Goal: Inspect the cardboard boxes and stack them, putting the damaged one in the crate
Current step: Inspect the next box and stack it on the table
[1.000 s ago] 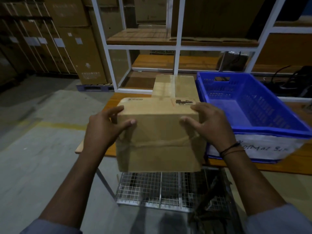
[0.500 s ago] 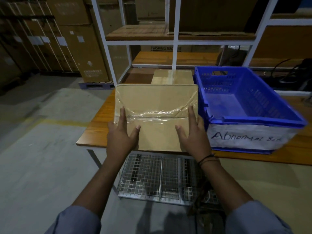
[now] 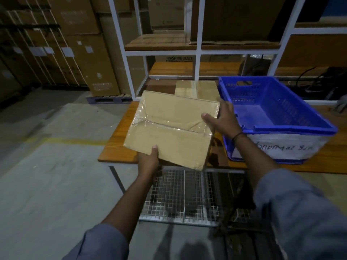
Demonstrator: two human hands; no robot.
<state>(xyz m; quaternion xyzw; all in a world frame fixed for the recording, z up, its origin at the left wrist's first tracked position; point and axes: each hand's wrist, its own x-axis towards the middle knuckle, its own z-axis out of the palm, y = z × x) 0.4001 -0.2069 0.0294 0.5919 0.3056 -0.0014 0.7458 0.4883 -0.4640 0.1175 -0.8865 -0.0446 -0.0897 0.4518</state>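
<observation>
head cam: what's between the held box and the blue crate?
Head view: the right hand, gripping the cardboard box by its right edge, fills the gap to the blue crate; below it shows a shadowed strip of wooden table.

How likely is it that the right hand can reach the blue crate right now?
Probably yes: the right hand, gripping the cardboard box, is right beside the open blue crate with nothing between them.

Matt cardboard box under glossy tape, blue plastic crate, wooden table
</observation>
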